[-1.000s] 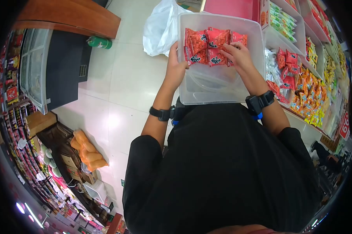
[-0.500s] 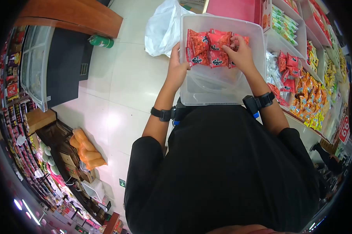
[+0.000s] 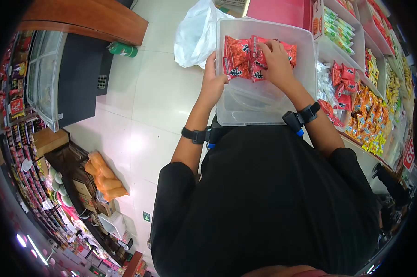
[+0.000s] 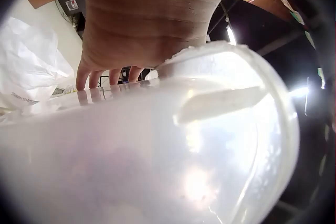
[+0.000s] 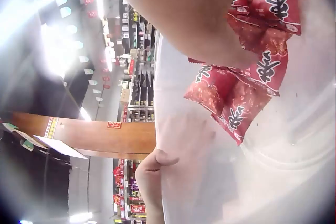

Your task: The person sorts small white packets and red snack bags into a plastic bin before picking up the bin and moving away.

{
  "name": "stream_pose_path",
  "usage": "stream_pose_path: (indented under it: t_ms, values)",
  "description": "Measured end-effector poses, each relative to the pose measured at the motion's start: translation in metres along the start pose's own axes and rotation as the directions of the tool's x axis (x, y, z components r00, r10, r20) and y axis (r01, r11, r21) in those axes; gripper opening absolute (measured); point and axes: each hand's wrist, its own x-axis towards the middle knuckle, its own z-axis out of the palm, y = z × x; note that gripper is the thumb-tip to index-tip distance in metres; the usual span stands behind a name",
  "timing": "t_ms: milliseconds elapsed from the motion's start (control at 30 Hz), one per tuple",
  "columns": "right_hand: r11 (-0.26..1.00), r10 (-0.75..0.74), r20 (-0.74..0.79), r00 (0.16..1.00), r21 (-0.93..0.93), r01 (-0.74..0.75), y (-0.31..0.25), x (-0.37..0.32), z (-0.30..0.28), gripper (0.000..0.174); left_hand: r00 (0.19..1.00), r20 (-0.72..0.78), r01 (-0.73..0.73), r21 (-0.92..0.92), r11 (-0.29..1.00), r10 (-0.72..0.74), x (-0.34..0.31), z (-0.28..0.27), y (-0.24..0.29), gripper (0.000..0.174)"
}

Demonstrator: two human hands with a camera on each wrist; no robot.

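Several red snack packets (image 3: 238, 51) lie in rows at the far end of a translucent plastic box (image 3: 254, 115), which rests against the person's front. The left hand (image 3: 213, 83) grips the box's left wall, thumb over the rim; in the left wrist view its fingers (image 4: 113, 77) extend along the outside of the wall. Inside the box, the right hand (image 3: 278, 64) has its bent fingers on a red packet near the middle of the rows. In the right wrist view the right hand (image 5: 210, 35) covers part of the packets (image 5: 239, 108), and its fingertips are hidden.
A white plastic bag (image 3: 194, 37) lies left of the box. On the right, display bins hold red packets (image 3: 344, 87) and orange packets (image 3: 368, 115). A green cylinder (image 3: 123, 49) and an orange bag (image 3: 104, 177) are on the floor at left.
The right hand has moved left from the right-hand packets to the middle ones, where a packet now stands more tilted. The left hand keeps its grip on the box wall.
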Motion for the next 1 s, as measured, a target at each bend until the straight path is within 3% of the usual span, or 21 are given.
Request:
stream_pose_path:
  t_ms: [167, 267, 333, 367, 433, 567, 667, 733, 867, 1000]
  values:
    - [0.999, 0.032, 0.080, 0.996, -0.013, -0.031, 0.006, 0.002, -0.001, 0.067, 1.000, 0.000, -0.026, -0.005, 1.000, 0.026, 0.002, 0.000, -0.005, 0.079]
    - [0.999, -0.024, 0.116, 0.993, -0.033, 0.028, 0.003, 0.015, -0.015, 0.064, 1.000, 0.023, 0.016, -0.052, 0.999, -0.015, 0.002, -0.002, -0.006, 0.078]
    - [0.937, -0.320, 0.203, 0.926, 0.212, 0.277, -0.006, 0.026, -0.026, 0.057, 0.999, 0.029, -0.019, -0.034, 0.999, 0.020, 0.005, -0.004, -0.011, 0.078]
    - [0.939, -0.315, 0.200, 0.928, 0.210, 0.273, -0.008, 0.030, -0.023, 0.057, 0.998, 0.040, -0.052, -0.016, 0.999, 0.052, 0.006, -0.004, -0.013, 0.078]
    - [0.836, -0.540, 0.190, 0.820, 0.228, 0.499, -0.010, 0.042, -0.012, 0.048, 0.998, 0.054, -0.036, -0.022, 0.999, 0.037, 0.006, -0.005, -0.010, 0.078]
    - [0.849, -0.529, 0.314, 0.789, 0.176, 0.499, -0.013, 0.050, -0.007, 0.045, 0.998, 0.065, -0.012, 0.013, 1.000, 0.011, 0.006, -0.005, -0.009, 0.078]
    - [0.868, -0.495, 0.386, 0.778, 0.177, 0.465, -0.008, 0.054, -0.003, 0.052, 0.998, 0.008, -0.069, 0.036, 0.997, 0.068, 0.006, -0.003, -0.015, 0.074]
    - [0.877, -0.462, 0.478, 0.747, 0.122, 0.465, -0.009, 0.053, 0.000, 0.058, 0.999, 0.029, -0.021, -0.001, 1.000, 0.021, 0.002, 0.001, -0.002, 0.075]
    - [0.861, -0.487, 0.478, 0.731, 0.122, 0.494, -0.011, 0.050, 0.005, 0.057, 0.999, 0.050, -0.002, -0.024, 1.000, 0.003, 0.002, 0.001, -0.001, 0.076]
    - [0.886, -0.447, 0.383, 0.808, 0.064, 0.460, -0.015, 0.029, -0.021, 0.054, 0.997, 0.067, -0.043, 0.053, 0.998, 0.039, 0.002, 0.000, 0.003, 0.077]
